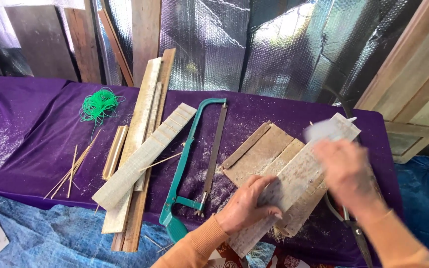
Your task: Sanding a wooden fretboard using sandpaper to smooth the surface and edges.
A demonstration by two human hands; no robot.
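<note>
A pale wooden strip (pixel 294 183) is held slanted over a board (pixel 259 154) on the purple tabletop (pixel 50 144). Left hand (pixel 247 206): fingers closed round its lower end, steadying it. Right hand (pixel 346 171): blurred over the strip; grip cannot be told. A green hacksaw (pixel 187 164) is laid alongside.

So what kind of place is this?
Probably a makeshift woodworking or craft bench: a green hacksaw, wooden slats and sawdust on a purple cloth, with planks leaning against foil sheeting behind.

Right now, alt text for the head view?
A left hand grips a pale speckled slat while the blurred right hand rubs it, on a purple-covered table beside a green hacksaw, wooden strips and green cord.
</note>
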